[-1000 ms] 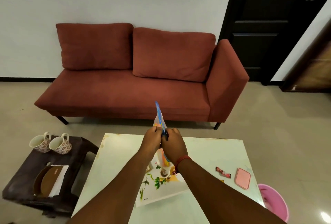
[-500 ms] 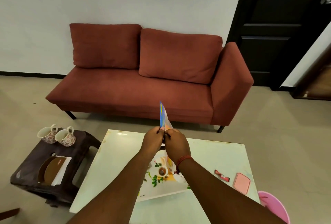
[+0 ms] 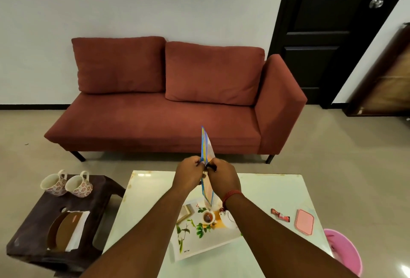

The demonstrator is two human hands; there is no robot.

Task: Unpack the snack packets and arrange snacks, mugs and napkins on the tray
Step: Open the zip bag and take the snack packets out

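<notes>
A blue and yellow snack packet (image 3: pixel 205 144) stands edge-on above the pale table (image 3: pixel 266 191). My left hand (image 3: pixel 188 175) and my right hand (image 3: pixel 221 177) both pinch it at its middle, knuckles close together. Below them lies a white tray (image 3: pixel 199 244) printed with leaves and a teacup. Two floral mugs (image 3: pixel 66 183) stand on a dark stool (image 3: pixel 33 233) at the left, beside a brown holder with white napkins (image 3: pixel 75 231). A small red snack packet (image 3: pixel 280 215) lies on the table to the right.
A pink flat case (image 3: pixel 304 224) lies near the table's right edge. A pink bin (image 3: pixel 346 253) stands on the floor at the lower right. A red sofa (image 3: pixel 168 113) fills the space behind the table, with a dark door (image 3: pixel 328 33) to its right.
The view has shifted so the scene sits lower and more to the right. Both hands still hold the packet in the same grip above the tray.
</notes>
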